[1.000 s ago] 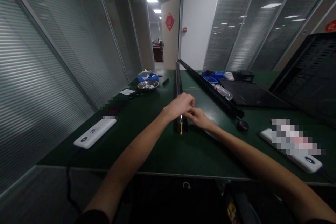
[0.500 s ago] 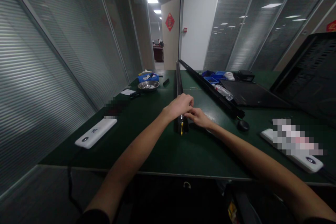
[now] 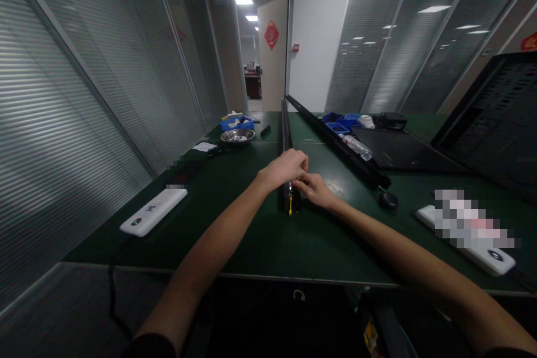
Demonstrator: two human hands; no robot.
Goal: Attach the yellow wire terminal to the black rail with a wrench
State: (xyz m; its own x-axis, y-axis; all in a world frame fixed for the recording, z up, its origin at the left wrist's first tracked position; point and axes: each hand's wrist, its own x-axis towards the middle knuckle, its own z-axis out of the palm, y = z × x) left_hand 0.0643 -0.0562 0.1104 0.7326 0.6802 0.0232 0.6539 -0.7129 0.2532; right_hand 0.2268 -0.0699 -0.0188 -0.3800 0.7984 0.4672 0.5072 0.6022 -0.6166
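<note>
A long black bar (image 3: pixel 286 128) lies lengthwise on the green table, with a short yellow piece (image 3: pixel 290 206) at its near end. My left hand (image 3: pixel 287 168) rests over the bar, its fingers curled down on the right side; whatever they pinch is hidden. Just right of the near end, my right hand (image 3: pixel 314 187) has thumb and fingertips pressed together at the bar's edge, close below my left fingers. What lies between those fingertips is too small to tell.
A second long black bar (image 3: pixel 335 142) runs diagonally on the right, beside a plastic bottle (image 3: pixel 356 147) and a black mouse-like object (image 3: pixel 388 199). A metal bowl (image 3: pixel 237 136) and blue bin (image 3: pixel 247 124) stand far left. White devices (image 3: pixel 154 212) lie on both sides.
My right hand has shifted very slightly left along the bar's near end. My left hand has barely moved, and the bar lies as before.
</note>
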